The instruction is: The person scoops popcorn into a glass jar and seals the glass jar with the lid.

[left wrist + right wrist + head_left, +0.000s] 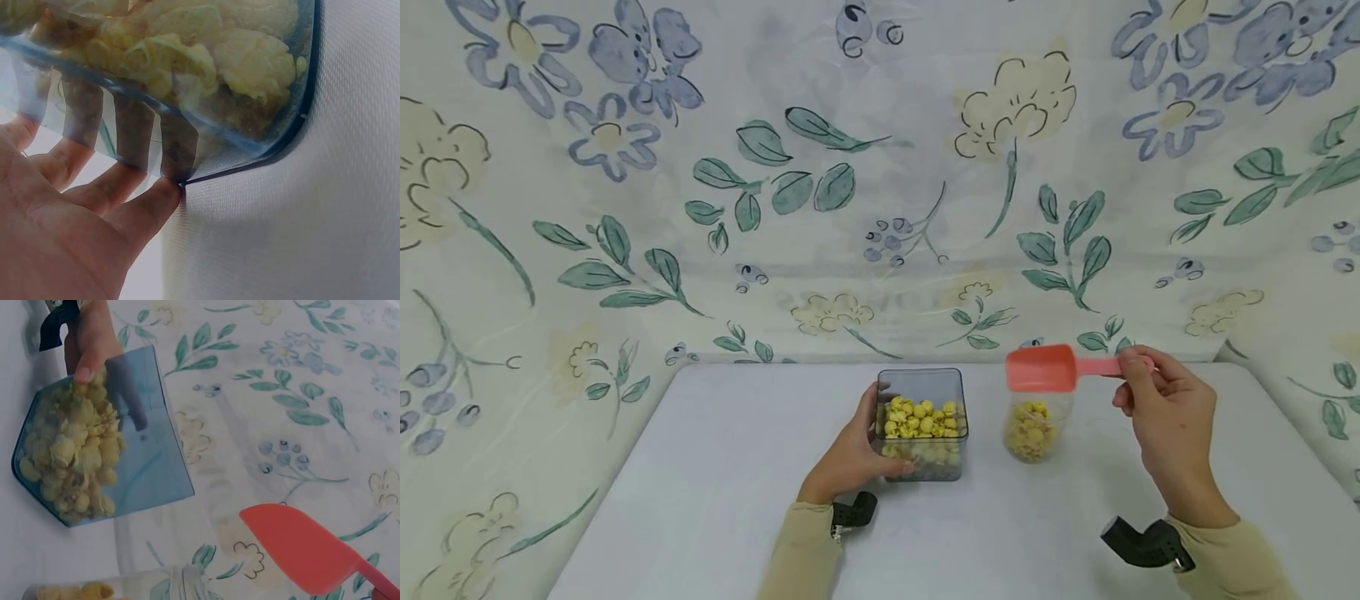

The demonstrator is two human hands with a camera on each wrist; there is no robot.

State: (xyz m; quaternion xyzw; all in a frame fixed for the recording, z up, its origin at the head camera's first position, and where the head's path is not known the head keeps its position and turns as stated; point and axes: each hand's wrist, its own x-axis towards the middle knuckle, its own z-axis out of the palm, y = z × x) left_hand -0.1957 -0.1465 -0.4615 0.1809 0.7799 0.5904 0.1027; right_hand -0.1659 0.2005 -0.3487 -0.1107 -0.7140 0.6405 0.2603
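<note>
Scoop (1041, 369), raised by the jar's mouth: probably light, stiff plastic, best pinched at the handle's end, where the right grip (1172, 408) has it between thumb and fingers. Beyond, the left grip (853, 446) clasps the clear box (922, 383) by its side; smooth, likely slippery, so its lower walls suit. Its popcorn (921, 417) looks light, crushable. The part-filled jar (1060, 407) stands nearby on the tabletop (715, 467), floral cloth (880, 183) behind.
</note>
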